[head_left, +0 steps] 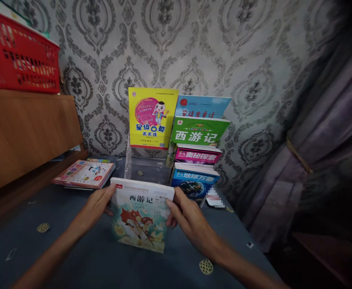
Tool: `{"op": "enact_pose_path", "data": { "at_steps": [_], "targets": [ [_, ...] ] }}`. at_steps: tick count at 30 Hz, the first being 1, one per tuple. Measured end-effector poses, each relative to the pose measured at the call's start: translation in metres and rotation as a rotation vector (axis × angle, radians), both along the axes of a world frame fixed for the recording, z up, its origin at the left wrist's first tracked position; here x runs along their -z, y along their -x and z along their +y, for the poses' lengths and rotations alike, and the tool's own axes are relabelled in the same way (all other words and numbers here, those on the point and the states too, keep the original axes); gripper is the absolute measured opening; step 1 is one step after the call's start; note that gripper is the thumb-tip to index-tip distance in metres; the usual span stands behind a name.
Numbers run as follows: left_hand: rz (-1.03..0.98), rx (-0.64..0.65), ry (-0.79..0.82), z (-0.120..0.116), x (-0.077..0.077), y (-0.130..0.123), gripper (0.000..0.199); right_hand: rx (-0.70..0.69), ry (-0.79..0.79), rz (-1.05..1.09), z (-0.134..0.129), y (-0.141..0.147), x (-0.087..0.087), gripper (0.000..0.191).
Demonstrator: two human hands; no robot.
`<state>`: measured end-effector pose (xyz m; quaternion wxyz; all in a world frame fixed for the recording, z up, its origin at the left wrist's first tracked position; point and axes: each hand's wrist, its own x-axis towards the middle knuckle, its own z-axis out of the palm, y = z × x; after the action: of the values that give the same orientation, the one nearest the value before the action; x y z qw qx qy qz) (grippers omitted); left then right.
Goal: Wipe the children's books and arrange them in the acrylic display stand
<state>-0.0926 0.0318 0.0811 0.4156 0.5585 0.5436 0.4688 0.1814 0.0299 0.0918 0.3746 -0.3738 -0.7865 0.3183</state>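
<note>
A picture-covered book [140, 216] stands upright on the dark cloth, its front cover facing me. My left hand [99, 200] grips its left edge near the top, fingers partly behind it. On the opposite edge, my right hand [186, 208] holds the book with the thumb on the cover. Just behind is a clear plastic rack [128, 164]; its left side has a yellow workbook [153, 120] at the back. Tiered in the right side are a light blue book [203, 105], a green book [200, 130], a magenta book [198, 154] and a blue Earth-cover book [194, 182].
A stack of books [88, 174] lies flat at the left, beside a wooden cabinet [28, 136] bearing a red basket [22, 56]. Patterned wallpaper [103, 80] rises behind the rack. A tied curtain [284, 180] hangs at the right, and a small blurred white item [214, 198] lies near the rack.
</note>
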Motion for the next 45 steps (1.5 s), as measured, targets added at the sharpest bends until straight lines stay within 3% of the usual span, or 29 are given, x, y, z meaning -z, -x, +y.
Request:
{"op": "enact_pose_path", "data": {
  "at_steps": [10, 17, 26, 32, 42, 45],
  "targets": [
    [0.05, -0.001, -0.028, -0.014, 0.009, -0.004, 0.069, -0.001, 0.087, 0.037, -0.01, 0.002, 0.015, 0.019],
    [0.098, -0.096, -0.089, -0.018, 0.005, -0.006, 0.064, 0.019, -0.012, -0.008, -0.016, 0.005, 0.015, 0.014],
    [0.242, -0.095, -0.127, -0.024, -0.003, -0.008, 0.05, 0.078, -0.039, -0.065, -0.018, 0.006, 0.017, 0.003],
    [0.311, -0.126, -0.13, -0.026, -0.007, -0.014, 0.051, 0.07, -0.039, -0.057, -0.018, 0.006, 0.021, 0.007],
    [0.382, -0.095, -0.146, -0.02, 0.008, -0.006, 0.051, 0.118, -0.062, -0.11, -0.014, 0.006, 0.02, 0.005],
    [0.36, -0.091, -0.138, -0.018, 0.006, -0.008, 0.05, 0.091, -0.047, -0.087, -0.008, 0.006, 0.02, 0.004]
  ]
}}
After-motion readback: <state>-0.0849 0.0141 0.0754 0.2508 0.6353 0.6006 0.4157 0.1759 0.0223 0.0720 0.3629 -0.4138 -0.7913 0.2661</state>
